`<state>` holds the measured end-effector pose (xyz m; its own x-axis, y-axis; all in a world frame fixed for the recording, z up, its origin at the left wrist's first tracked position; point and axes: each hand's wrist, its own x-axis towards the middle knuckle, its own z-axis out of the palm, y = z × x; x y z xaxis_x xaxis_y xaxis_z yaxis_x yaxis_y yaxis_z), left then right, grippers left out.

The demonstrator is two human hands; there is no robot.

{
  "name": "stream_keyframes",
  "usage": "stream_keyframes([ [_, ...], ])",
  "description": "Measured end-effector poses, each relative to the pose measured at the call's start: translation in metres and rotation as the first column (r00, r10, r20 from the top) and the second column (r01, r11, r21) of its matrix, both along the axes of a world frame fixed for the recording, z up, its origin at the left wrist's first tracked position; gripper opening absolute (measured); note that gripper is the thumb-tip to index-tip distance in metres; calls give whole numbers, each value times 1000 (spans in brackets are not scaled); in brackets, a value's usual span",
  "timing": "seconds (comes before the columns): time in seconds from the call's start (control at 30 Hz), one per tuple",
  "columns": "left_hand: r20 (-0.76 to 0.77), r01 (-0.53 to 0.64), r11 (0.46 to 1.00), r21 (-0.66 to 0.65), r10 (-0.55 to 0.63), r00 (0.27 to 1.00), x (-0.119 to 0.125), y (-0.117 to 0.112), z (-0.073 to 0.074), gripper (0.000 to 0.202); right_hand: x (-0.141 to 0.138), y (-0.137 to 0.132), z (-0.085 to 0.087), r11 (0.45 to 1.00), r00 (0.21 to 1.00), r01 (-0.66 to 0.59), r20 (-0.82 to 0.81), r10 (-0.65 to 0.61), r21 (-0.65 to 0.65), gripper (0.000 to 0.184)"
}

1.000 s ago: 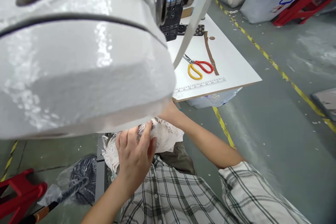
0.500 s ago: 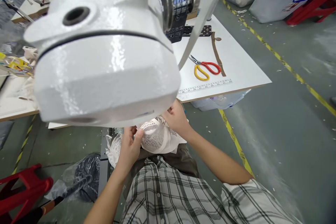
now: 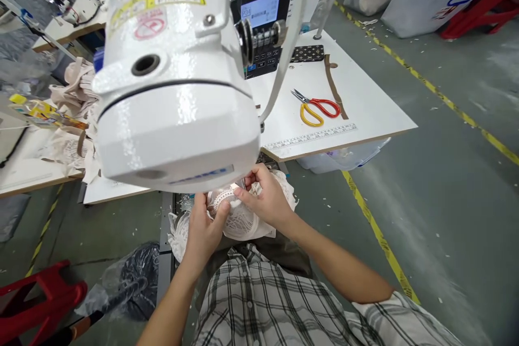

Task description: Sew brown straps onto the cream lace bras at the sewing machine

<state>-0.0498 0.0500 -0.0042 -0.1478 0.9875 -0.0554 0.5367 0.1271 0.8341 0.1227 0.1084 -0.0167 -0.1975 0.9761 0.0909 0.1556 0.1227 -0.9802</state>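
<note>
A pale lace bra [image 3: 240,223] lies in my lap under the head of a white sewing machine [image 3: 178,135]. My left hand [image 3: 206,227] pinches its left side, thumb on top of the edge trim. My right hand [image 3: 265,197] grips the cloth on the right, its thumb and fingers close to the machine's needle area. The white machine head hides the needle and part of the cloth. One lace cup hangs left of my left hand.
Scissors [image 3: 314,107] with red and yellow handles, a brown strip [image 3: 335,86] and a printed ruler scale [image 3: 312,136] are on the white table [image 3: 373,102]. A control panel [image 3: 263,16] stands behind. Pale garments [image 3: 75,92] are heaped left; a red stool [image 3: 44,303] stands lower left.
The view has shifted, so the machine head sits further right and shows more of its top. My right hand has moved nearer my left, its thumb now on the trim.
</note>
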Motion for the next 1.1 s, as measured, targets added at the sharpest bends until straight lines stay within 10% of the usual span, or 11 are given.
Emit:
stream_keyframes([
  [0.4,165,-192,979,71,178,970,10,-11,14,29,2,-12,1,988,995,-31,-96,16,-149,36],
  [0.7,332,75,995,-67,-48,942,22,-34,9,32,49,-31,4,955,967,-191,-211,144,-225,26],
  [0.93,726,274,922,-273,10,687,35,-23,5,46,58,-56,18,975,973,-201,97,210,-97,15],
  [1.1,868,66,992,-111,65,492,41,-37,22,26,57,-68,6,946,912,-158,409,30,283,13],
])
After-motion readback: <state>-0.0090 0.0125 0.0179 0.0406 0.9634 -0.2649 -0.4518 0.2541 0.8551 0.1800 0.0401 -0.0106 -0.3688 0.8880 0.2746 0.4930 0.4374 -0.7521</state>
